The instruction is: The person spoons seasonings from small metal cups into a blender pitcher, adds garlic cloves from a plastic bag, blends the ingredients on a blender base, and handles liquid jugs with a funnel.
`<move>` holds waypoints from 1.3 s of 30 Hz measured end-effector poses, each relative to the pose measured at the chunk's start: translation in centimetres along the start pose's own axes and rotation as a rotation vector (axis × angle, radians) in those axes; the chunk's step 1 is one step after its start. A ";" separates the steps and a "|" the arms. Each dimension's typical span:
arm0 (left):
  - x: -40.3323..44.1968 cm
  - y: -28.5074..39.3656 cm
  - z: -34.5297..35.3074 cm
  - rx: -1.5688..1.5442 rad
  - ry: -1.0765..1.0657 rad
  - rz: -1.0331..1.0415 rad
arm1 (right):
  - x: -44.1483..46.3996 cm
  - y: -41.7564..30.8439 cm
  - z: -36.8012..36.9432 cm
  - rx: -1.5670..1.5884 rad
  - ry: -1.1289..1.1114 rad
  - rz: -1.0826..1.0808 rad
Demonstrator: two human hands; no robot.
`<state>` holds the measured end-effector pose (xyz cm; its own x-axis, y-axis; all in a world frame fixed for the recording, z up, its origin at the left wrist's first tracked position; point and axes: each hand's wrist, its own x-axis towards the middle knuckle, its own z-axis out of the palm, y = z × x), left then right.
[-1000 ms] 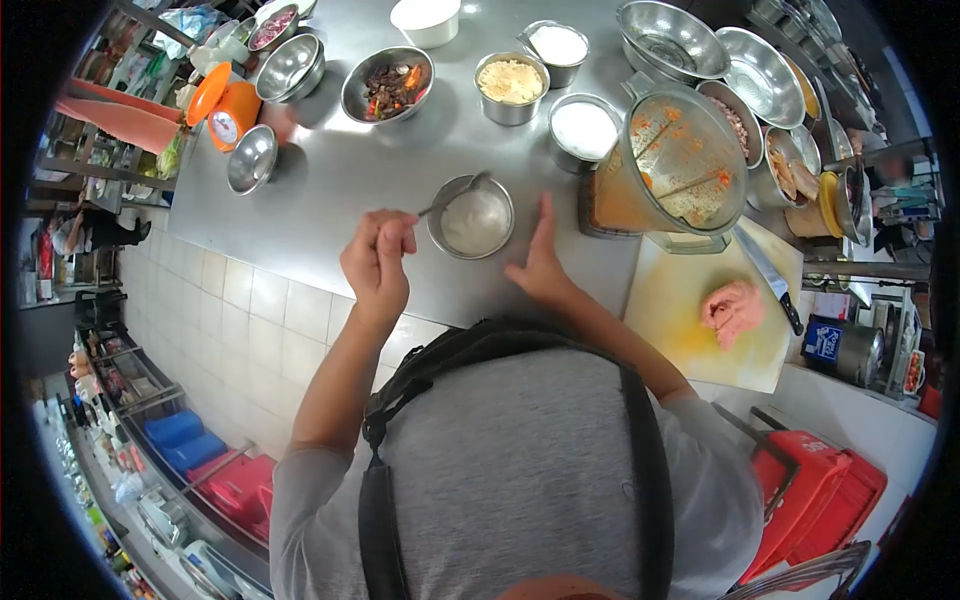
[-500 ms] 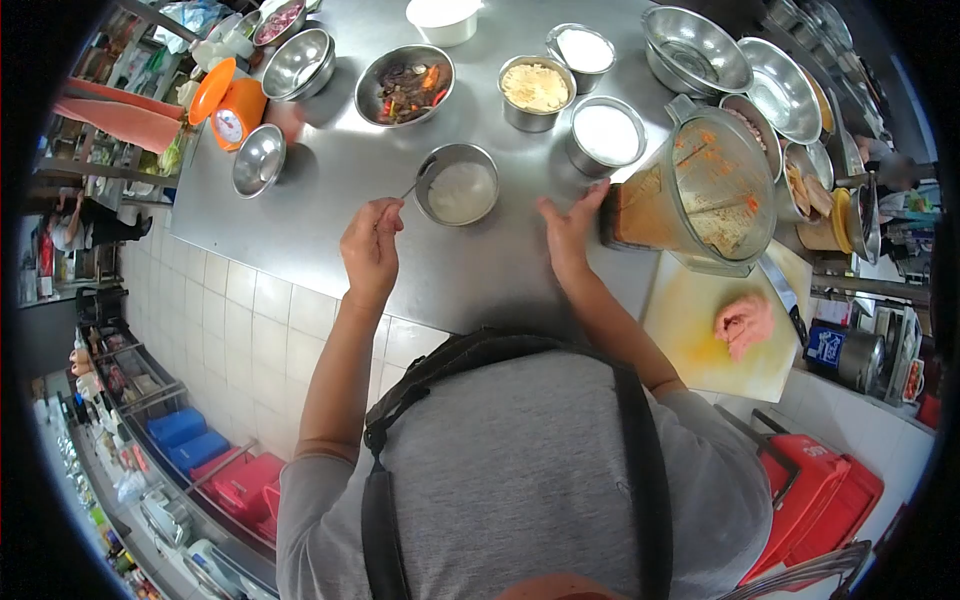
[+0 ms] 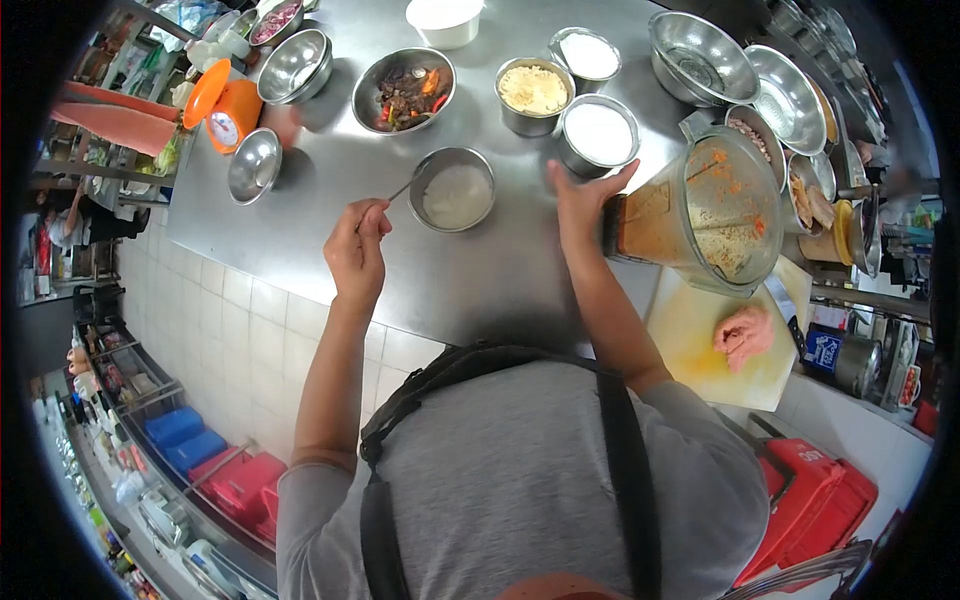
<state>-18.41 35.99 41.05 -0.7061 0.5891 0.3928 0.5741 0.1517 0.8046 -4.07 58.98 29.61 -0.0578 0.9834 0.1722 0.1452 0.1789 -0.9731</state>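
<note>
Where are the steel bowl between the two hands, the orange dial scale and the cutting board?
Steel bowl [image 3: 452,157]: head view, on its far inner wall.
Orange dial scale [image 3: 238,106]: head view, on its orange body.
Cutting board [image 3: 688,335]: head view, on a bare part of its top.

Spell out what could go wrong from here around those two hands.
The bowl could slide or tip if the utensil in the left hand pushes hard against it, since the right hand isn't steadying it.
The right hand, spread close to the white-filled container, might knock it and spill some.
The food-smeared jug stands just right of that hand, so a sideways sweep could bump it.
</note>
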 end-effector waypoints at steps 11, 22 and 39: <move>-1.0 5.3 1.0 -0.226 0.008 0.130 | 0.6 2.3 0.3 0.082 -0.013 -0.154; -4.2 7.2 2.5 -0.116 -0.212 0.278 | -7.8 -3.9 -7.4 0.142 -0.405 -0.273; -3.0 14.8 3.3 -0.964 -0.127 -0.478 | -7.2 -12.3 -19.8 0.165 -0.610 -0.198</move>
<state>-6.45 39.07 50.33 -0.6906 0.7209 -0.0584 -0.3551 -0.2677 0.8957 14.09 50.35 43.42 -0.6242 0.7295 0.2795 -0.0759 0.2994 -0.9511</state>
